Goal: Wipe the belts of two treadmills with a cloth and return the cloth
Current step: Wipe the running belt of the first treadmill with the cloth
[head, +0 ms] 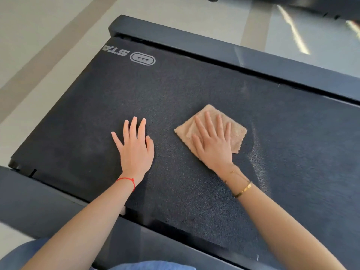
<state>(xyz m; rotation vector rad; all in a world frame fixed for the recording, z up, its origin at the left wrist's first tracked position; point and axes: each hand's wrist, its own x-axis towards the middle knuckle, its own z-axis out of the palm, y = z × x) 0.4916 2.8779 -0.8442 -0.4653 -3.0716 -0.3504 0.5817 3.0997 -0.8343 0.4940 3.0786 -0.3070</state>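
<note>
Belt (194, 90) of dark, pebbled rubber fills your view, a white logo printed near its far left corner. Smooth dark side rails (243, 55) frame it, and pale floor (39, 26) with beige stripes lies beyond. A tan, fuzzy cloth (236, 133), folded into a rough square, lies on the belt right of centre. Your right hand (215, 145) presses flat on the cloth, fingers spread wide, gold bracelets (242, 189) at the wrist. Your left hand (134, 147) rests open and flat on the bare belt, well apart from the cloth, a red string (126, 180) around its wrist.
</note>
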